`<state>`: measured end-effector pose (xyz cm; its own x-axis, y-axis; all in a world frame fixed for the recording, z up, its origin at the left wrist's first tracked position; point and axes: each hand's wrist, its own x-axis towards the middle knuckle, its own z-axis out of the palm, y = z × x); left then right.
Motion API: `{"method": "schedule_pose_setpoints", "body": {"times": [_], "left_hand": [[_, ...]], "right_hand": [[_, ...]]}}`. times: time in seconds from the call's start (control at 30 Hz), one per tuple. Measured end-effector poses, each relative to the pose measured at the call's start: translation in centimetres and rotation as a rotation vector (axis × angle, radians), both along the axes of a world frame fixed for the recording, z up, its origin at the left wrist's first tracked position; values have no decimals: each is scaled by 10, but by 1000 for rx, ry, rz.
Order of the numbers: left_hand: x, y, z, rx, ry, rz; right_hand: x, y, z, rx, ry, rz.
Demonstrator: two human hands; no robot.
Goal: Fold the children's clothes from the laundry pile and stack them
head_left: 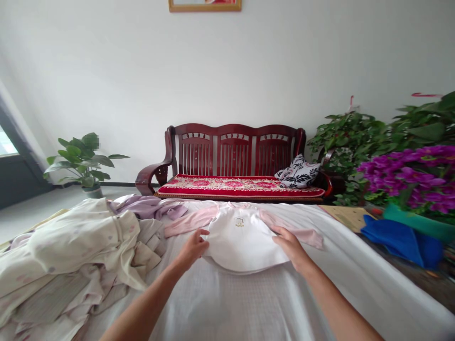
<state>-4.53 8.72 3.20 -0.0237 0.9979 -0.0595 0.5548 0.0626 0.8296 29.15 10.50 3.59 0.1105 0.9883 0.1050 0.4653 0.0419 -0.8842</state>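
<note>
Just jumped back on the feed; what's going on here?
A person's left hand and right hand hold the lower sides of a small white top. Its pink sleeves are spread outward over a white cloth. A loose heap of clothes lies to the left.

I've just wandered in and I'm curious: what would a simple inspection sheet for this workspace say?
Surface: white cloth, lightly creased.
Job's things: white long-sleeved top with pink sleeves spread outward and a small chest motif.
Clutter: heap of pale garments at left; blue cloth and purple flowers at right.
Hands: left hand and right hand hold opposite sides of the top's body.
Cables: nothing seen.
Surroundings: dark red wooden bench with a patterned pillow; potted plant at left; framed picture, cut off by the view.
</note>
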Motion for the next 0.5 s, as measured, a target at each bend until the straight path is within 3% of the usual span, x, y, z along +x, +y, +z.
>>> {"method": "schedule_pose_setpoints", "body": {"times": [0.07,0.13,0.2,0.3,0.4,0.5], "left_hand": [[-6,-13,13,75,-205,-42],[-15,-32,20,122,-251,-87],[-23,-52,19,69,-119,-172],[-30,-75,13,-25,258,-338],[-25,-81,12,-1,535,-343],[-19,-65,13,36,561,-240]], "right_hand": [[5,-17,18,31,208,35],[15,-41,27,-2,260,60],[28,-63,22,-99,197,125],[52,-79,-1,-324,88,198],[83,-66,-24,-303,73,9],[120,-34,-35,-177,-54,-312]]}}
